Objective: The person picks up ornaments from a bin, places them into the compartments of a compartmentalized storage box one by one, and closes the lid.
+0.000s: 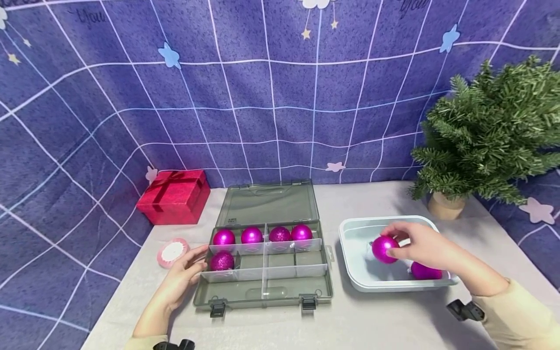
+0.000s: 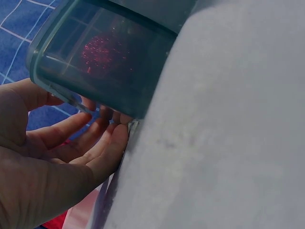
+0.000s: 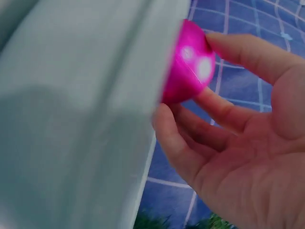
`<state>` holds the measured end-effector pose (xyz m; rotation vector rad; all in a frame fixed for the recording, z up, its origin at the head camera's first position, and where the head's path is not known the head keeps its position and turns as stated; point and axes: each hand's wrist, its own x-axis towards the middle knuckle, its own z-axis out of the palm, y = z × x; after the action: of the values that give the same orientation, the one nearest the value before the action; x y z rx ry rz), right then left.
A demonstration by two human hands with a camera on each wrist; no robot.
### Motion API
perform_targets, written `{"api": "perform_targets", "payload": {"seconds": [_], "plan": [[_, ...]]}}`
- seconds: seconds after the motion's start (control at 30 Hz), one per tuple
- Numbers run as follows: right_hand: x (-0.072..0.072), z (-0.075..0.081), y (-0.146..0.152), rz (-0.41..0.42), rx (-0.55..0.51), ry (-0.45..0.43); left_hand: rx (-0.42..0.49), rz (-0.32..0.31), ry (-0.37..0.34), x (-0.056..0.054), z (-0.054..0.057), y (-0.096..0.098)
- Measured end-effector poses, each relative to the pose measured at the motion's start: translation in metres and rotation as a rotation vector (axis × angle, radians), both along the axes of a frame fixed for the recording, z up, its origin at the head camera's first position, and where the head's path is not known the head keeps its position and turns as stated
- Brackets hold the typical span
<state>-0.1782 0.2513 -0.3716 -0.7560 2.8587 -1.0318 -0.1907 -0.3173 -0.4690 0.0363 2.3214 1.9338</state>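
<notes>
My right hand (image 1: 417, 243) pinches a shiny magenta Christmas ball (image 1: 385, 249) between thumb and fingers, over the pale blue tub (image 1: 350, 270). In the right wrist view, the tub's wall hides part of this ball. Another magenta ball (image 1: 425, 271) lies in the tub under my right wrist. My left hand (image 1: 177, 279) is at the left side of the grey see-through divided box (image 1: 297, 284), its loosely bent fingers against the wall. Two balls (image 1: 252, 236) sit in the back left compartment, two more (image 1: 302, 235) in the back right, and a glittery one (image 1: 222, 261) in the middle left.
The box's lid (image 1: 269, 206) lies folded back behind it. A pink ribbon roll (image 1: 172, 253) lies left of the box, with a red gift box (image 1: 175, 197) farther back. An artificial fir tree (image 1: 490, 136) stands at the back right, before a blue grid-patterned cloth (image 1: 288, 87).
</notes>
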Motion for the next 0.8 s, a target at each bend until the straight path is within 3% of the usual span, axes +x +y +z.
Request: {"api": "perform_targets", "payload": {"seconds": [0.13, 0.23, 0.53, 0.8], "plan": [[-0.002, 0.013, -0.017, -0.069, -0.028, 0.044, -0.003, 0.006, -0.004, 0.002, 0.001, -0.002], [-0.005, 0.019, -0.032, -0.074, -0.070, 0.029, -0.007, 0.002, -0.007, 0.004, 0.001, -0.003], [-0.012, 0.024, -0.094, 0.066, -0.294, -0.033, -0.005, 0.003, -0.016, 0.005, 0.000, -0.004], [-0.013, 0.022, -0.151, 0.159, -0.338, -0.098, -0.008, -0.008, -0.006, 0.002, 0.001, -0.001]]}}
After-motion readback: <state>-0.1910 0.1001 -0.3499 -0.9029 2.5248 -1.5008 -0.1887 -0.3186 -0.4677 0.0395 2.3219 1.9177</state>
